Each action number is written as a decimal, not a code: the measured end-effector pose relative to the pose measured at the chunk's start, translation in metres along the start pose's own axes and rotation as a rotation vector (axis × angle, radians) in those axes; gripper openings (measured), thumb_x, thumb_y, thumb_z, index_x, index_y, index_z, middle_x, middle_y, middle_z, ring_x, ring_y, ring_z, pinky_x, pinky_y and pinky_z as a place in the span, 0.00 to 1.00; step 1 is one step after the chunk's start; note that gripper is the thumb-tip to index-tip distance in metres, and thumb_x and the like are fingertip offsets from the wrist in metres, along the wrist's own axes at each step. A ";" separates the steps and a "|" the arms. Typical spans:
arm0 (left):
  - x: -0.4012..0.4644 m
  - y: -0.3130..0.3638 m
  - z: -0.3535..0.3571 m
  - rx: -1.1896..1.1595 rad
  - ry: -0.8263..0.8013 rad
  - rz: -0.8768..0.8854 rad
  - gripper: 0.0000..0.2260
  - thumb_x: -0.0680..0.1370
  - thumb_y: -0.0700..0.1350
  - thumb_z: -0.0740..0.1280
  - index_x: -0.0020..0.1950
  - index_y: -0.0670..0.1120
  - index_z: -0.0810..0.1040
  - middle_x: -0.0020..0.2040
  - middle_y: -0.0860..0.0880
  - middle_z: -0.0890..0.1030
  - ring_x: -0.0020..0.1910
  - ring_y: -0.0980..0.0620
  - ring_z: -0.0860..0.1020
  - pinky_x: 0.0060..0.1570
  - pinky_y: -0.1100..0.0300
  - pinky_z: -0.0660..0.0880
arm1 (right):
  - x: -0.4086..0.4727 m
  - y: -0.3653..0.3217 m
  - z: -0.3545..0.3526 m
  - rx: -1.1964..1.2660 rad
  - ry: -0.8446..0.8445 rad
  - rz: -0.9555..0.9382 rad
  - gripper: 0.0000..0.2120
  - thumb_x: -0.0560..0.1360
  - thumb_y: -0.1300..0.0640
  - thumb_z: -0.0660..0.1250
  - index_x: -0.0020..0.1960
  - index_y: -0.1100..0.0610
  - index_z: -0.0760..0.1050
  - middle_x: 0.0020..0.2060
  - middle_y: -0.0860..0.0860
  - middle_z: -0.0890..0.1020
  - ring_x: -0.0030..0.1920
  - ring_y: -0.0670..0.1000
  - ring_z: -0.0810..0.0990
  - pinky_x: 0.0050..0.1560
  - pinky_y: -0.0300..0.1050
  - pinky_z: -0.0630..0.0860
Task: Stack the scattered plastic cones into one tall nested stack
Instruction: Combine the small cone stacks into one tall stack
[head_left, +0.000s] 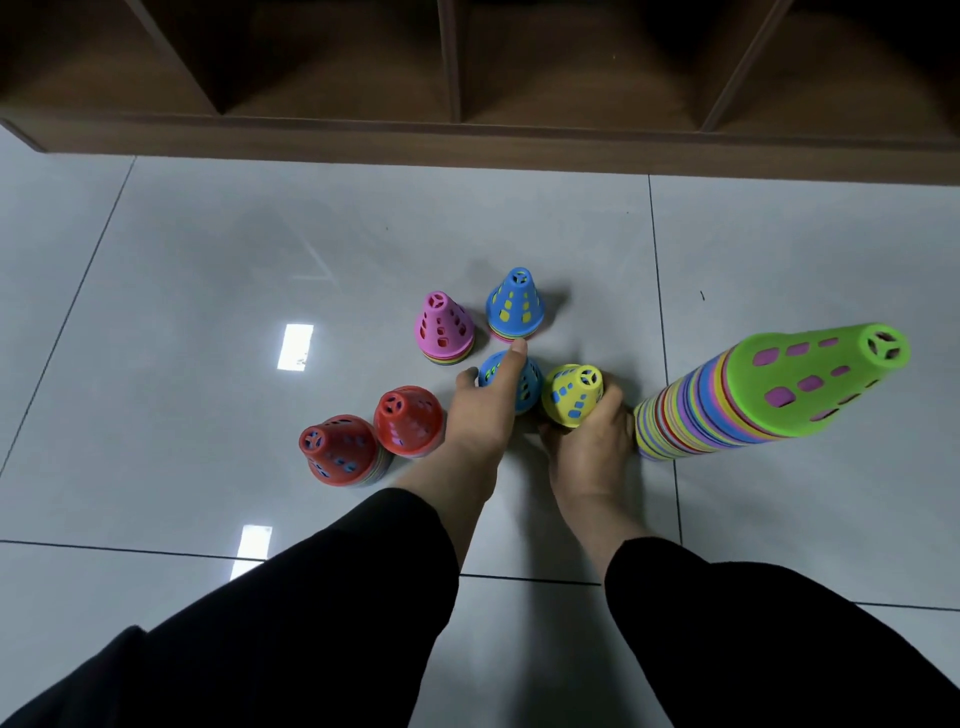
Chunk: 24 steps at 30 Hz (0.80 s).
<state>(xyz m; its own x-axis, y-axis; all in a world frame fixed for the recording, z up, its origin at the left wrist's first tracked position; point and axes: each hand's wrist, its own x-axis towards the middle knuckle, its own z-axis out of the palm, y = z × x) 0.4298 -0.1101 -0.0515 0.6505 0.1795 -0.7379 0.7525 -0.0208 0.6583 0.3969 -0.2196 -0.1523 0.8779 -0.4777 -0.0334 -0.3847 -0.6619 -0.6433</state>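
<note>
Several small perforated plastic cone stacks stand on the grey tiled floor. My left hand (480, 410) wraps a blue-topped cone stack (527, 387), its forefinger stretched over it toward a farther blue-topped stack (515, 301). My right hand (589, 439) grips the base of a yellow-topped stack (571, 395). A pink-topped stack (444, 328) stands at the back left. Two red-topped stacks (409, 421) (340, 449) stand left of my left hand. A tall multicoloured nested stack with a green top (769, 395) rises at the right.
A dark brown wooden shelf unit (467, 140) with open compartments runs along the far edge of the floor. Grey floor tiles (234, 270) with dark grout lines stretch around the cones. My black sleeves fill the lower part of the view.
</note>
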 end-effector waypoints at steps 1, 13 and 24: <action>-0.001 0.000 0.000 0.002 -0.004 0.006 0.37 0.73 0.69 0.65 0.76 0.50 0.63 0.61 0.50 0.71 0.58 0.47 0.75 0.62 0.50 0.73 | 0.000 0.000 0.000 -0.005 0.001 -0.007 0.48 0.54 0.57 0.85 0.68 0.60 0.65 0.55 0.61 0.78 0.56 0.63 0.75 0.56 0.56 0.73; 0.003 -0.011 -0.006 -0.074 0.041 0.064 0.29 0.80 0.68 0.51 0.73 0.52 0.70 0.67 0.48 0.76 0.64 0.44 0.74 0.68 0.46 0.69 | -0.007 0.001 -0.012 -0.011 -0.008 -0.080 0.41 0.58 0.47 0.84 0.62 0.61 0.68 0.50 0.60 0.79 0.51 0.63 0.77 0.51 0.54 0.74; 0.009 -0.017 -0.008 -0.190 0.055 0.058 0.29 0.82 0.65 0.49 0.70 0.48 0.74 0.64 0.47 0.79 0.61 0.48 0.77 0.68 0.49 0.70 | -0.014 -0.038 -0.052 0.454 -0.056 -0.111 0.35 0.60 0.53 0.82 0.57 0.43 0.64 0.54 0.52 0.79 0.54 0.52 0.81 0.59 0.48 0.77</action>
<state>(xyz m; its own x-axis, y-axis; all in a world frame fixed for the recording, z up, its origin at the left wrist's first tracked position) 0.4218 -0.0999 -0.0683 0.6814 0.2370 -0.6925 0.6779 0.1526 0.7192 0.3847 -0.2178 -0.0872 0.9255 -0.3781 0.0208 -0.1351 -0.3811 -0.9146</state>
